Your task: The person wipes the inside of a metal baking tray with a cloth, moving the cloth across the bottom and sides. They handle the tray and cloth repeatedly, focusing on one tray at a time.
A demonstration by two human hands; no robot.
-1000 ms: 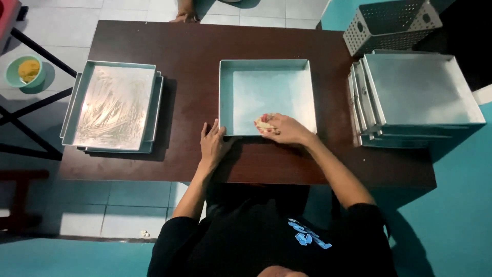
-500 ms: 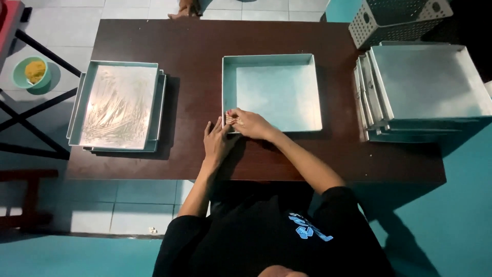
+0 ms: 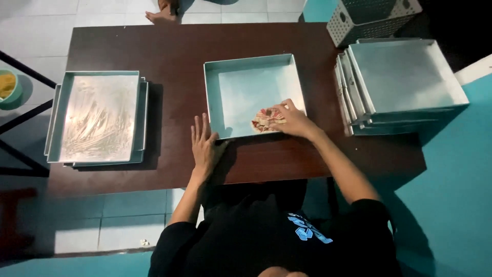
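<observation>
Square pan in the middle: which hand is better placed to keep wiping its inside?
Right. The right hand is inside the square pan, pressing a crumpled wad on its floor near the front wall. The left hand lies flat on the table outside the pan's front-left corner, likely steadying it.

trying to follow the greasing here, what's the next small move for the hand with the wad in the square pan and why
Probably sweep the wad leftward and up across the pan floor. The right hand presses it in the near right corner of the square pan, whose remaining floor looks plain beside the smeared tray. The left hand lies flat by the pan's near left corner.
</observation>
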